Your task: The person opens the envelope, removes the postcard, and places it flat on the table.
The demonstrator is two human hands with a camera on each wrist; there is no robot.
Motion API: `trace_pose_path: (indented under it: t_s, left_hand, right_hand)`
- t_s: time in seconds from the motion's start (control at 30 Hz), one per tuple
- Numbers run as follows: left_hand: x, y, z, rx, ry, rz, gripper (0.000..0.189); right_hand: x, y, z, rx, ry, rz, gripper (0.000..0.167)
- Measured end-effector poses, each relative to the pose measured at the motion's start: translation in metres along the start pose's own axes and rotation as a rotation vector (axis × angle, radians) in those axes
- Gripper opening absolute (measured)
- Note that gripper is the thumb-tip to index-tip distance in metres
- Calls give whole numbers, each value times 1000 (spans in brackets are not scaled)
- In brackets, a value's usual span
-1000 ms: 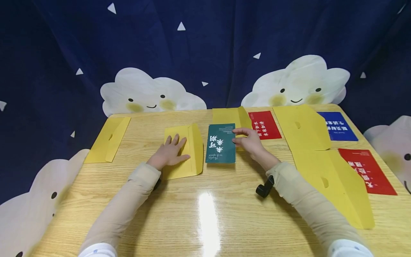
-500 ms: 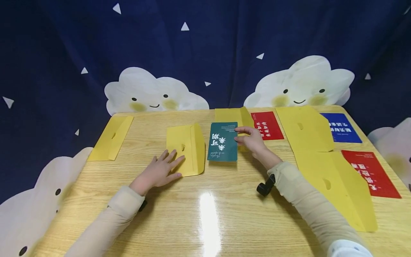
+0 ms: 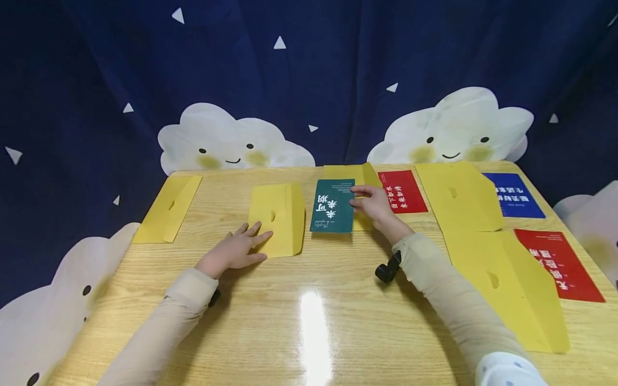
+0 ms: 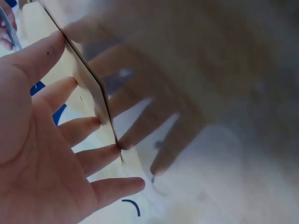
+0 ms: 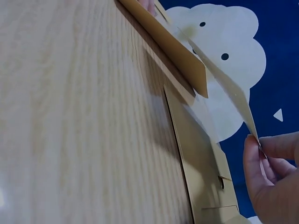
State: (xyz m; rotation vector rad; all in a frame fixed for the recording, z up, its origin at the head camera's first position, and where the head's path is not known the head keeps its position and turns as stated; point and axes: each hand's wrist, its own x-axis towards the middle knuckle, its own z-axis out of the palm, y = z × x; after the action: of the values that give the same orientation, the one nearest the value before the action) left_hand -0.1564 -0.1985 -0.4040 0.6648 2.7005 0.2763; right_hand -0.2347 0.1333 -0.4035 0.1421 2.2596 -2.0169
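My left hand [image 3: 235, 250], palm down with fingers spread, rests its fingertips at the lower left edge of a yellow envelope [image 3: 282, 214]. The envelope's flap, on the right side, stands raised; the left wrist view shows those fingers [image 4: 100, 156] straight along the paper's edge. Between thumb and fingers, my right hand [image 3: 378, 206] pinches the right edge of a dark green card [image 3: 332, 206] with white lettering. In the right wrist view this card [image 5: 229, 88] is held tilted above the table, beside the raised flap [image 5: 180, 51].
Behind the green card lies another yellow envelope [image 3: 338, 171], beside a red card [image 3: 403, 191]. Two more envelopes lie at right, one farther back [image 3: 454, 198] and one nearer [image 3: 497, 289], with a blue card [image 3: 519, 201] and a red card [image 3: 572, 268]. One envelope [image 3: 166, 209] lies far left.
My left hand has drawn back from the middle of the envelope to its lower left edge. The envelope has slid slightly toward the back, and the green card has shifted slightly back too, still pinched.
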Motion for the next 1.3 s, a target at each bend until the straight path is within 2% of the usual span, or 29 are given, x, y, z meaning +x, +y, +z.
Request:
trace_pose_path:
  t_s: [0.23, 0.5, 0.83, 1.03, 1.3]
  left_hand:
    - [7, -13, -9, -39, -11, -27, 61]
    - [18, -31, -14, -65, -12, -27, 61]
    - [29, -44, -24, -86, -19, -61, 62]
    - [32, -55, -26, -150, -14, -42, 62]
    - [35, -66, -27, -178, 8, -26, 60]
  right_hand:
    - [14, -2, 15, -12, 3, 10, 35]
    - [30, -4, 31, -21, -6, 29, 33]
    - [51, -1, 47, -68, 3, 14, 36]
    - [56, 3, 58, -85, 36, 0, 32]
    - [58, 0, 68, -174, 23, -27, 30]
